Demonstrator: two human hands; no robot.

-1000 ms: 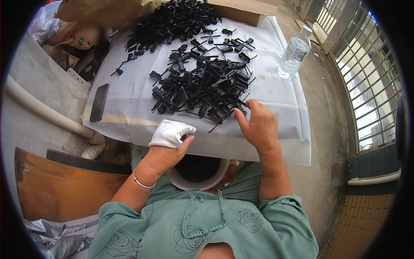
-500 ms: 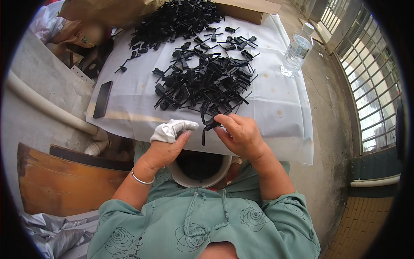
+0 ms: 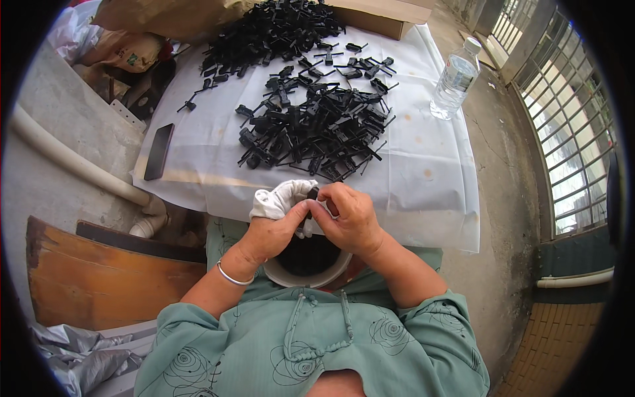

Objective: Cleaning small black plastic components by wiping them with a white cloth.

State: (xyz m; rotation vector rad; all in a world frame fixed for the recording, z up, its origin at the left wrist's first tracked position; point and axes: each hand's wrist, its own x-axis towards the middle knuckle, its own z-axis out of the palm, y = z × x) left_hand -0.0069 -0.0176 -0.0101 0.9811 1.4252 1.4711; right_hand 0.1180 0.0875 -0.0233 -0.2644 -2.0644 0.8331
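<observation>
Hands meet just below the middle of the frame, above a white-rimmed bucket (image 3: 311, 281) with dark contents. With our right hand (image 3: 350, 221), we pinch one small black part (image 3: 313, 192) between thumb and fingers. We hold our left hand (image 3: 268, 235) closed against the same part; white cloth (image 3: 274, 200) covers its fingers, and its thumb is bare. The thumbs meet below the part, and our fingers hide most of it. We wear a silver bracelet (image 3: 233, 276) on the left wrist.

Directly above our hands, we have a near heap (image 3: 317, 129) of similar parts on the white-covered surface (image 3: 430, 152). We see a larger heap (image 3: 271, 40) at upper centre, with loose pieces scattered between. At left, we note a phone (image 3: 159, 152) lying flat; at upper right, a clear bottle (image 3: 456, 79) stands upright. A cardboard box (image 3: 370, 23) occupies the top edge.
</observation>
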